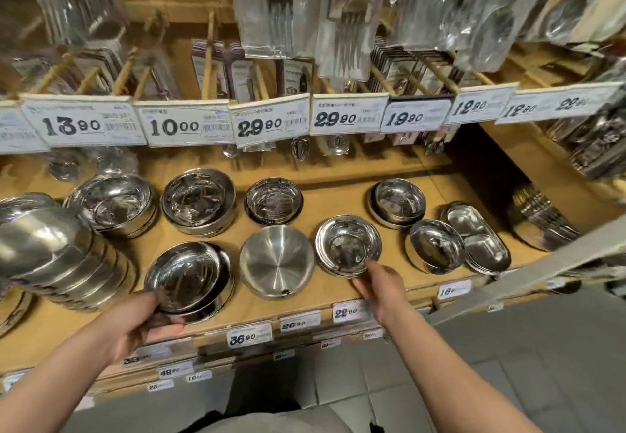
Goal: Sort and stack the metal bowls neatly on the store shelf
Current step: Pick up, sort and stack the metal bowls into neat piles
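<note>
**Op:** Nearest the camera are my two bare forearms, reaching in from the bottom edge. My left hand [142,321] grips the front-left bowl stack [189,277] at its near rim, fingers [166,326] curled under the edge and thumb on top.

**Obs:** And the right?

**Op:** My right hand [381,285] has its fingers straight and close together, holding nothing; the tips touch the near rim of the small bowl stack [349,245] in the front row.

**Obs:** Where are the bowls overall?

**Op:** All on the wooden shelf [338,202], in two rows. Front row, between my two stacks: a matte bowl [277,260], with a brushed inside. Just right of the small stack is a tilted bowl [435,246], and touching it a divided oval dish stack [477,238]. Back row, left to right: a large bowl stack [113,204], a second stack [199,199], a dark-rimmed stack [273,200], and one further right [398,202]. At far left a leaning pile of bowls [64,256] lies on its side.

**Obs:** Above?

**Op:** Price tags [171,127] on the rail; packaged forks [281,6] hang higher up. Print on the small labels is too blurred to read.
</note>
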Motion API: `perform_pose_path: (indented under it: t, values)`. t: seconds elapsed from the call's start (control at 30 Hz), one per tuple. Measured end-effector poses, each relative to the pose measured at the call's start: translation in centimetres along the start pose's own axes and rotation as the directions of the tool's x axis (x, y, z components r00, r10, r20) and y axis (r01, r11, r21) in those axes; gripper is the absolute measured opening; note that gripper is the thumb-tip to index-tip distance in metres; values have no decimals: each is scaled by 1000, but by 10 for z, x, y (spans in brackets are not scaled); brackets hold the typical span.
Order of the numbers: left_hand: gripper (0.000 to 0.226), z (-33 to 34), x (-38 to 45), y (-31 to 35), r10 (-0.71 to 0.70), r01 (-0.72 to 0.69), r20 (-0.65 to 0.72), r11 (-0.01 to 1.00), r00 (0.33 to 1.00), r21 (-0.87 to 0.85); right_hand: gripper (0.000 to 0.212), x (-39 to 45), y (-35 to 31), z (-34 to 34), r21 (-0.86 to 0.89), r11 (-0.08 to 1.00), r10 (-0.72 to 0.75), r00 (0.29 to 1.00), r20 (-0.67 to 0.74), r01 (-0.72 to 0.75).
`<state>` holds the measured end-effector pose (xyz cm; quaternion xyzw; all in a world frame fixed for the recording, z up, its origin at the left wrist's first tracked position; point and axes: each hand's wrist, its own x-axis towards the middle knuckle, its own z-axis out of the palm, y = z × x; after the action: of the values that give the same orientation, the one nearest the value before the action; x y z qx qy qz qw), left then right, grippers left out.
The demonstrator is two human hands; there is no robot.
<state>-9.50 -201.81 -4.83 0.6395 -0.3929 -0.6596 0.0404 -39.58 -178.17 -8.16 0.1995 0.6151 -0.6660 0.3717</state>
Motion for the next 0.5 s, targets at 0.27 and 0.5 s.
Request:
perform_pose_path:
  t: [0.27,0.5]
  values:
    - [18,2,0,-4,135,-136,-104,991,985,2,15,12,-11,2,-82,995,-60,997,-53,55]
    - [37,7,2,-5,481,-344,-277,839,832,422,29,16,-12,-1,-138,988,-81,994,-72,71]
